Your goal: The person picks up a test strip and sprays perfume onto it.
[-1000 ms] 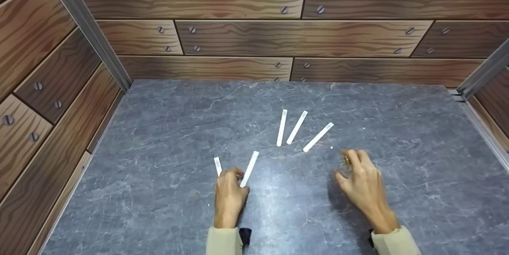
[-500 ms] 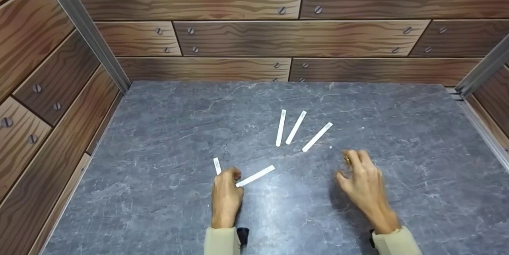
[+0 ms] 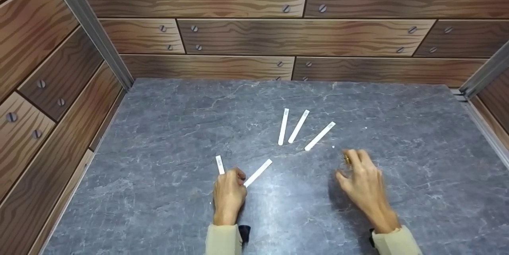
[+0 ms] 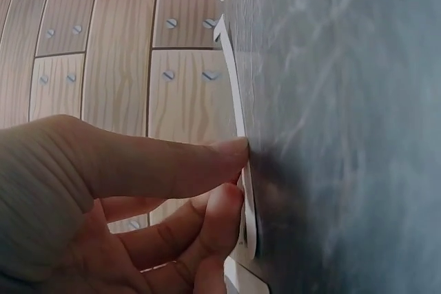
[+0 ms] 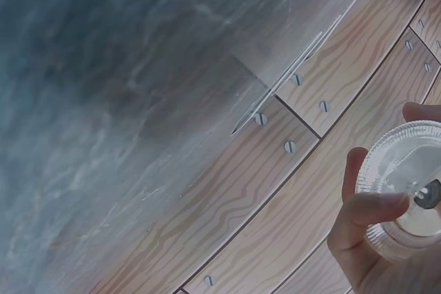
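My left hand (image 3: 229, 193) pinches the near end of a white strip (image 3: 258, 172) between thumb and fingers; the strip slants away to the right. In the left wrist view the thumb (image 4: 231, 153) and fingertips lie close over the table at the white strip (image 4: 235, 91). A second strip with small print on its far end (image 3: 219, 162) reaches out from beneath the same hand, its near part hidden. To the right, my right hand (image 3: 364, 183) grips a clear round container with a ribbed rim (image 5: 389, 142), which holds something small and dark.
Three more white strips, the left (image 3: 283, 127), middle (image 3: 298, 127) and right one (image 3: 320, 136), lie fanned out on the grey marbled table (image 3: 179, 119). A tiny white speck (image 3: 333, 146) lies near them. Wood-patterned walls (image 3: 238, 36) stand at the back and sides.
The strip at the left hand has swung clockwise to point right, then turned partway back. The right hand and the three fanned strips have stayed in place.
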Motion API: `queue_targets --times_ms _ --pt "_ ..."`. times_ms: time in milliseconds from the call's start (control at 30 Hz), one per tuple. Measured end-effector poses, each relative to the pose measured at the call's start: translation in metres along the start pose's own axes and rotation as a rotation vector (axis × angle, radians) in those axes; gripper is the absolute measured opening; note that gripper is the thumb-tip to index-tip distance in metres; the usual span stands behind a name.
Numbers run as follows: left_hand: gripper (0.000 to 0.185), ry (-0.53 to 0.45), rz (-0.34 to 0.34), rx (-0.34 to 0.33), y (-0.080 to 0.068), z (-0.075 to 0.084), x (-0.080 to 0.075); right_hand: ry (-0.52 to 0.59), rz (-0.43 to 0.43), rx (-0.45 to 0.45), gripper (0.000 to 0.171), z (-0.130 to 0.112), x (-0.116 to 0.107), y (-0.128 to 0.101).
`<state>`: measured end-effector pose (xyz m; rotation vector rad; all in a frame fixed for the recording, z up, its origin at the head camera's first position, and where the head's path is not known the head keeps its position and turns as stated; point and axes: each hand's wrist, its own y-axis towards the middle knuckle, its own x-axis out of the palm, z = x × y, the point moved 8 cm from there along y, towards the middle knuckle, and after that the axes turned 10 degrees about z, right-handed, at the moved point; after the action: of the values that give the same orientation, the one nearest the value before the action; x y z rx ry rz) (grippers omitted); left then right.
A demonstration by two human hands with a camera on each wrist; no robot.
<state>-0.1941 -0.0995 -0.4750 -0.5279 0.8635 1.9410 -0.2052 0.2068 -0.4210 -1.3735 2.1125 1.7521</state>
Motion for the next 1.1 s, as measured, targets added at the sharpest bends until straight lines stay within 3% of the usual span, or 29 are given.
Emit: queue_targets --times_ms 133,333,600,767,967,1100 --pt "0.027 0.014 0.015 0.066 -0.001 0.005 0.0 0.005 0.0 -0.006 0.051 -0.001 0.001 0.001" --pt "0.028 -0.011 -0.075 0.051 -0.001 0.006 0.006 0.009 0.006 -0.005 0.051 -0.001 -0.001 0.001" --pt "0.032 -0.163 -0.122 0.091 0.002 0.007 0.007 -0.002 0.008 0.014 0.052 0.001 -0.004 0.0" --pt "0.027 -0.313 -0.182 0.022 0.003 0.01 0.011 -0.002 0.007 0.014 0.052 0.001 -0.005 0.001" --pt "0.037 -0.579 -0.363 -0.145 -0.006 0.019 0.026 -0.006 0.002 0.012 0.051 0.001 -0.004 0.001" --pt "0.044 -0.657 -0.471 -0.229 -0.013 0.026 0.035 -0.001 -0.004 0.009 0.051 0.001 -0.002 0.0"
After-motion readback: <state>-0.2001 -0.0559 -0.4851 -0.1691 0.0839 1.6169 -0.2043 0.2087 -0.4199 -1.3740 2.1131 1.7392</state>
